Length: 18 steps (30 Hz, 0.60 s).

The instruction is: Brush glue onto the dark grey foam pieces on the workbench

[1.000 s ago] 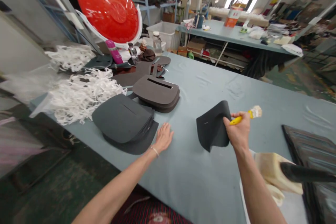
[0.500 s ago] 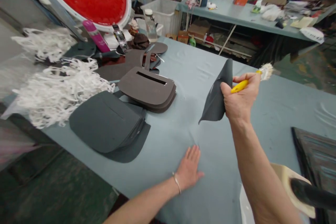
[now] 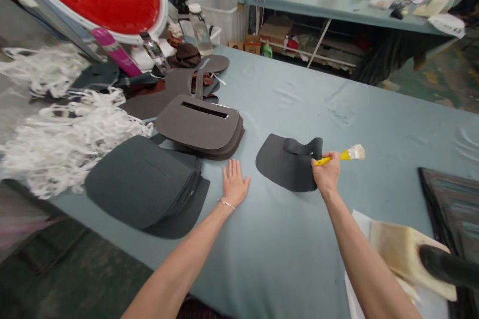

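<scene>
My right hand grips a paintbrush with a yellow handle and pale bristles. Between the same fingers is the right edge of a dark grey leather-like flap piece with rounded corners; its upper right part curls up, and the rest lies low over the table. My left hand, with a bracelet at the wrist, is spread flat on the table, palm down and holding nothing. Just beyond it sits a stack of brown slotted panels. To its left lies a stack of dark green-grey panels.
White strips are heaped at the left. A pink can and bottles stand behind. A cream container with a black handle is at lower right, near a black slatted panel. Another table is beyond.
My right hand has come down with the brush and the dark grey piece, which has gone from hanging upright to lying nearly flat. My left hand has moved forward and left across the table.
</scene>
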Available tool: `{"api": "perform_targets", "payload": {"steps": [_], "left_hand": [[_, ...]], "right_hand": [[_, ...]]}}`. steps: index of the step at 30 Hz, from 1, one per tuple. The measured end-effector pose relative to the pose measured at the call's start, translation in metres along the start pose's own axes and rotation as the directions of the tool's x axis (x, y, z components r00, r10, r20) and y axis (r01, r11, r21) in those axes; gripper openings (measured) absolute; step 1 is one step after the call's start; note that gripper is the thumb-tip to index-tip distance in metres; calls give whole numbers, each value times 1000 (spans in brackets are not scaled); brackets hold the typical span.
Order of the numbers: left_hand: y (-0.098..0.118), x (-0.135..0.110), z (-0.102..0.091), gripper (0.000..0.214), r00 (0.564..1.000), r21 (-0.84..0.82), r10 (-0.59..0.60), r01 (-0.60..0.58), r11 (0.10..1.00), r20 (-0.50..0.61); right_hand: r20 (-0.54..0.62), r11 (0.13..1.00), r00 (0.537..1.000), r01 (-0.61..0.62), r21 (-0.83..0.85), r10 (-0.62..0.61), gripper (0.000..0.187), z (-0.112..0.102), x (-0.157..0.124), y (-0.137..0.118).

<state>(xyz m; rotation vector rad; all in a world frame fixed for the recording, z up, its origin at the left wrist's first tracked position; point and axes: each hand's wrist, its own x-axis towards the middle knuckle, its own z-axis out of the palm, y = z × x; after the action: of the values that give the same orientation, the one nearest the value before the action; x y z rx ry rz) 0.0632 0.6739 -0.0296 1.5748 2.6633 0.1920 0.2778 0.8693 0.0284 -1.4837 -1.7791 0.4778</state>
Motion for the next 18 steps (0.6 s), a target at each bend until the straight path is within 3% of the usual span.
{"api": "perform_targets", "payload": {"steps": [2, 3, 4, 5, 6, 7, 8, 9, 10, 11, 13, 14, 15, 16, 17, 18], "left_hand": [[35, -40, 3, 74, 990, -48, 132, -129, 990, 54], [57, -70, 3, 76, 963, -98, 252, -243, 965, 93], [79, -102, 3, 76, 913, -167, 387, -365, 916, 129], [98, -135, 2, 77, 826, -251, 544, -501, 828, 147], [115, -164, 1, 74, 679, -346, 722, -651, 676, 134], [127, -187, -1, 68, 458, -439, 886, -782, 442, 74], [135, -201, -3, 64, 262, -496, 965, -839, 223, -9], [139, -205, -6, 61, 174, -519, 983, -846, 122, -53], [140, -199, -7, 59, 175, -528, 982, -842, 115, -66], [139, -184, -8, 58, 268, -522, 963, -827, 209, -39], [134, -140, -6, 56, 608, -444, 792, -695, 566, 58], [132, -118, -5, 58, 740, -388, 668, -594, 705, 79], [130, -100, -3, 60, 820, -340, 564, -506, 793, 95], [131, -90, -1, 63, 857, -315, 505, -452, 834, 107], [133, -88, -1, 66, 851, -323, 510, -452, 832, 122], [137, -94, 0, 69, 803, -366, 578, -500, 785, 144]], "right_hand": [[24, 997, 999, 30, -76, -28, 31, 1, -10, 28], [43, 993, 998, 41, -107, -37, 29, 2, -13, 38], [65, 990, 997, 49, -131, -41, 28, 1, -16, 47], [90, 988, 995, 54, -147, -41, 28, 1, -19, 54], [112, 985, 993, 60, -159, -42, 27, 0, -21, 60], [129, 984, 991, 64, -168, -43, 27, -1, -23, 65], [141, 982, 989, 71, -176, -46, 27, -2, -24, 70], [147, 980, 988, 76, -182, -49, 28, -3, -26, 74], [147, 979, 988, 78, -188, -50, 28, -4, -28, 77], [148, 978, 988, 80, -195, -51, 28, -5, -30, 81], [147, 975, 988, 79, -207, -48, 30, -5, -35, 87], [149, 974, 988, 75, -214, -43, 32, -4, -37, 89], [150, 973, 988, 69, -221, -37, 33, -3, -39, 91], [150, 972, 988, 66, -225, -32, 33, -1, -40, 93], [149, 972, 988, 63, -226, -30, 33, 1, -41, 94], [148, 973, 989, 63, -223, -30, 33, 2, -41, 96]]}}
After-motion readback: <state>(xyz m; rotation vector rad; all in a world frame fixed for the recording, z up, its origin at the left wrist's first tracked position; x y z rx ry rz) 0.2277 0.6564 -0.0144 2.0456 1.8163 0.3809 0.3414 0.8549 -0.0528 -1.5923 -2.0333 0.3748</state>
